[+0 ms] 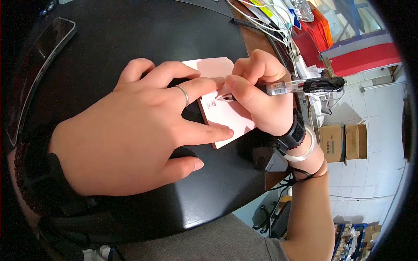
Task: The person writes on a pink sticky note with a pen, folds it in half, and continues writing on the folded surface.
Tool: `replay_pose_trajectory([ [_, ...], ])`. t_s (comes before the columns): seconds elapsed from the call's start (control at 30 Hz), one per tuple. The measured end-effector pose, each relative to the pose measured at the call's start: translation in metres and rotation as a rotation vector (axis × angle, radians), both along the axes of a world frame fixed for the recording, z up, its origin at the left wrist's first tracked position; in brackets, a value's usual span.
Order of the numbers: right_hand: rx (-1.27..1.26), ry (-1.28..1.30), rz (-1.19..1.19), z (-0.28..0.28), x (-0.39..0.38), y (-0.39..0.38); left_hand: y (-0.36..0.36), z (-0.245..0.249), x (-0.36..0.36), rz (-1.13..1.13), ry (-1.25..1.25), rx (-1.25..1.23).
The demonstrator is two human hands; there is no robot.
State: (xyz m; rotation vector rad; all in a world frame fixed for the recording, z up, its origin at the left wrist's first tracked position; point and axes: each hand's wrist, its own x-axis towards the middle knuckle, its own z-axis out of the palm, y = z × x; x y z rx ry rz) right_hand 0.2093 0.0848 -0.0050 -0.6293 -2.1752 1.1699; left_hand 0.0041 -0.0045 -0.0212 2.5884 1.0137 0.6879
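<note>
A pad of pale pink note paper [235,116] lies on the black tabletop, with a small patch of dark handwriting near its edge. My left hand [139,122], a ring on one finger, is spread palm down with fingertips resting on the pad; its thumb lies beside it over the table. My right hand [263,93] pinches a clear-barrelled pen [300,86] with a black cap on its back end. The pen's tip is mostly hidden behind the fingers, close to the writing.
A dark smartphone [41,65] lies at the left. White cables [278,30] and orange paper items [320,28] crowd the table's far side. A small dark device [267,158] sits by my right wrist. Cardboard boxes [342,142] stand beyond, against white tiles.
</note>
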Motion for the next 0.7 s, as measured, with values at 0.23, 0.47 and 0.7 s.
replay_pose_trajectory([
  [0.23, -0.037, 0.036, -0.079, -0.0026, -0.0043, -0.0026, -0.0013, 0.0033, 0.0000, 0.004, 0.042, -0.014],
  [0.47, -0.046, 0.052, -0.078, -0.0033, -0.0053, -0.0038, -0.0005, 0.0054, -0.0015, -0.002, 0.051, -0.025],
  [0.7, -0.035, 0.001, -0.073, -0.0017, -0.0037, -0.0025, -0.0012, 0.0042, -0.0016, -0.002, 0.044, -0.011],
])
